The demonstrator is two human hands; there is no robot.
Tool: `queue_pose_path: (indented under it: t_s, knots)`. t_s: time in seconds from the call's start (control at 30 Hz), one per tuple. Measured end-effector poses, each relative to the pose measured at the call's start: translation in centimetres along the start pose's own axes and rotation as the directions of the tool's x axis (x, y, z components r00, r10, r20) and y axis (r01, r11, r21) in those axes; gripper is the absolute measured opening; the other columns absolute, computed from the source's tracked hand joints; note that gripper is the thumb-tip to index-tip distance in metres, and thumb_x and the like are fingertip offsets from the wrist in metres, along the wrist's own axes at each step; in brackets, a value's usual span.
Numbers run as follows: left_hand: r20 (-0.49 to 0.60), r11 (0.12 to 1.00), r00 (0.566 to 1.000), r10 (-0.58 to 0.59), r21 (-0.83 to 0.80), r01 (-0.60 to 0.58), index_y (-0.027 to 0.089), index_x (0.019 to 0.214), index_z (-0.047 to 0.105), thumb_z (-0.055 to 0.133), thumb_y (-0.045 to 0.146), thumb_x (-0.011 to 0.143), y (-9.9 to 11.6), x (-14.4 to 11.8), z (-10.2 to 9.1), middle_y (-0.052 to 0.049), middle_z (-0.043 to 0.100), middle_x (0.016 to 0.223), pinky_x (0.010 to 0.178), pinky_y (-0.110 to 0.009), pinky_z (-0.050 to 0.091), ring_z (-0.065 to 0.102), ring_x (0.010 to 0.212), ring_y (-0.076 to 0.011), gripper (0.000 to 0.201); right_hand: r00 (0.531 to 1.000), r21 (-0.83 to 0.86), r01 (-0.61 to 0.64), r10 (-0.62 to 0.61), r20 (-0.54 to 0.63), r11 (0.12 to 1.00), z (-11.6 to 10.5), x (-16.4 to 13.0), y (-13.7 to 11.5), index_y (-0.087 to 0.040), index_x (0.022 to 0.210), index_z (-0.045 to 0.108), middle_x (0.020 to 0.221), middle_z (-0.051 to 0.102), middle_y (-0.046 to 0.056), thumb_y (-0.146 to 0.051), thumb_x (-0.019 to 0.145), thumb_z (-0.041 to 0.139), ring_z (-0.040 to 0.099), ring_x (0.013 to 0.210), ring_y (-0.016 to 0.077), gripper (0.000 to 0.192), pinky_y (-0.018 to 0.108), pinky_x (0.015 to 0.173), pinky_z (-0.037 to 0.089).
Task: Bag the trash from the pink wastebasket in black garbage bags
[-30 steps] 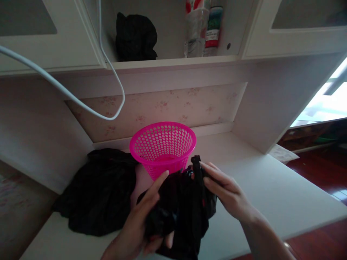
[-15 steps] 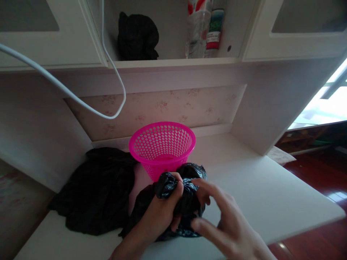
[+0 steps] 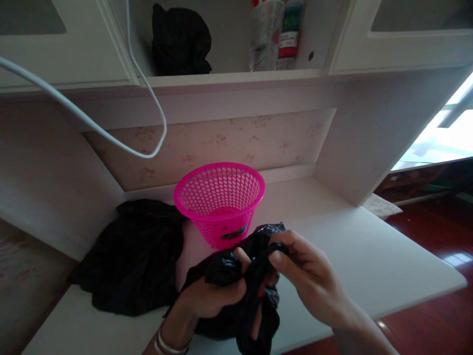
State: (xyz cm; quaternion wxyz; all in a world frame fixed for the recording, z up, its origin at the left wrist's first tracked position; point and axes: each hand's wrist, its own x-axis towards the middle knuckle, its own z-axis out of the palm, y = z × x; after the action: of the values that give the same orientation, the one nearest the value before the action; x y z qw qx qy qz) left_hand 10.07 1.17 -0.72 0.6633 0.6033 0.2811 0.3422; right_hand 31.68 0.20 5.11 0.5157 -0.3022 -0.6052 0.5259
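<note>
A black plastic bag (image 3: 258, 276) is bunched up between my two hands, just in front of the pink basket. My left hand (image 3: 218, 296) is closed around a gathered part of it, with a rounded lump of plastic sticking out above the thumb. Some of its fingers are hidden behind the plastic. With thumb and fingertips my right hand (image 3: 303, 266) pinches another fold of the same bag. The pink perforated basket (image 3: 218, 214) stands upright behind the hands. Left of them lies a second, larger black bag (image 3: 136, 266), crumpled on the white counter (image 3: 325, 231).
Above the counter is an open shelf (image 3: 229, 79) holding a black bundle (image 3: 181, 42), a clear plastic bottle (image 3: 266, 39) and a red-and-green can (image 3: 290, 37). A white cable (image 3: 92, 123) hangs in a loop at the upper left. The counter's edge drops to a red floor at right.
My right hand, spread apart beside the bag before, now pinches its plastic. The bag's upper part is pulled into a hanging strip, and my left hand has shifted slightly left.
</note>
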Motion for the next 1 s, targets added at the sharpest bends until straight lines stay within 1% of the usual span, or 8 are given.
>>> queue_pose_path:
  t_s: [0.1,0.2,0.3,0.43,0.57,0.7,0.8,1.0]
  knots:
    - [0.135,0.999,0.989,0.052,-0.008,-0.051,0.023,0.089,0.052,0.083,0.057,0.079,0.5,-0.1,-0.2,0.000,0.065,0.087,0.079,-0.032,0.056,0.065,0.086,-0.0182,0.046,0.976,-0.013,0.116,-0.117,-0.182,0.993,-0.7,1.0,0.0,-0.022,0.094,0.068,0.076,0.063,-0.002,-0.046,0.097,0.071,0.057,0.067,0.0078,0.024,0.015,0.060,0.049]
    - [0.079,0.983,0.997,-0.001,0.181,-0.013,0.024,0.096,0.050,0.092,0.044,0.068,1.1,-0.2,-0.2,0.006,0.058,0.083,0.070,-0.025,0.050,0.054,0.074,-0.0120,0.054,0.958,0.082,0.120,-0.093,-0.270,0.989,-0.9,1.8,0.7,-0.023,0.093,0.068,0.077,0.060,-0.003,-0.047,0.094,0.075,0.053,0.069,0.0075,0.025,0.014,0.061,0.047]
    - [0.023,0.938,0.998,-0.057,0.344,0.046,0.026,0.102,0.048,0.084,0.033,0.075,1.9,-0.3,0.3,0.009,0.053,0.078,0.065,-0.024,0.045,0.048,0.067,-0.0112,0.046,0.967,0.176,0.055,-0.008,-0.255,0.983,-0.8,2.4,1.6,-0.023,0.092,0.064,0.077,0.060,-0.003,-0.049,0.094,0.073,0.052,0.067,0.0079,0.028,0.015,0.059,0.047]
    - [-0.011,0.889,1.000,0.017,0.458,-0.010,0.026,0.103,0.050,0.072,0.031,0.086,2.8,-0.4,0.9,0.004,0.058,0.093,0.078,-0.026,0.047,0.054,0.083,-0.0141,0.029,0.995,0.184,-0.028,0.044,-0.087,0.983,-0.8,2.8,2.6,-0.025,0.101,0.061,0.088,0.063,-0.002,-0.053,0.101,0.062,0.057,0.076,0.0106,0.027,0.022,0.073,0.053]
    - [0.083,0.838,0.996,0.021,0.542,-0.063,0.026,0.098,0.054,0.067,0.026,0.087,3.7,-0.5,1.4,0.004,0.059,0.088,0.073,-0.026,0.048,0.054,0.077,-0.0144,0.017,0.982,-0.100,-0.126,0.139,0.129,0.987,-0.6,3.2,3.1,-0.023,0.105,0.058,0.099,0.066,0.002,-0.059,0.105,0.047,0.059,0.085,0.0151,0.038,0.032,0.084,0.053]
    - [0.007,0.749,1.000,0.026,0.662,-0.024,0.026,0.106,0.062,0.069,0.030,0.091,3.8,-0.9,1.3,0.002,0.068,0.091,0.080,-0.027,0.052,0.064,0.083,-0.0166,0.017,0.990,-0.428,-0.113,0.136,0.025,0.897,-0.3,3.8,3.5,-0.021,0.101,0.060,0.086,0.065,0.000,-0.059,0.105,0.045,0.056,0.077,0.0159,0.041,0.031,0.072,0.047]
    - [-0.048,0.605,0.976,0.213,0.791,-0.094,0.030,0.119,0.062,0.066,0.020,0.091,3.0,-1.2,0.9,-0.001,0.075,0.108,0.093,-0.030,0.055,0.071,0.100,-0.0203,0.031,0.992,-0.431,-0.125,0.106,-0.067,0.893,-0.2,4.1,3.7,-0.021,0.099,0.063,0.086,0.068,0.001,-0.055,0.103,0.051,0.058,0.077,0.0161,0.036,0.029,0.070,0.046]
    - [0.165,0.105,0.821,0.546,0.959,-0.263,0.028,0.132,0.063,0.060,0.016,0.088,0.3,-1.2,0.2,-0.014,0.067,0.135,0.091,-0.041,0.060,0.072,0.109,-0.0297,0.046,0.975,-0.380,-0.219,0.214,-0.055,0.899,0.1,4.3,4.5,-0.021,0.108,0.064,0.074,0.068,-0.002,-0.050,0.094,0.066,0.061,0.064,0.0157,0.032,0.025,0.057,0.042]
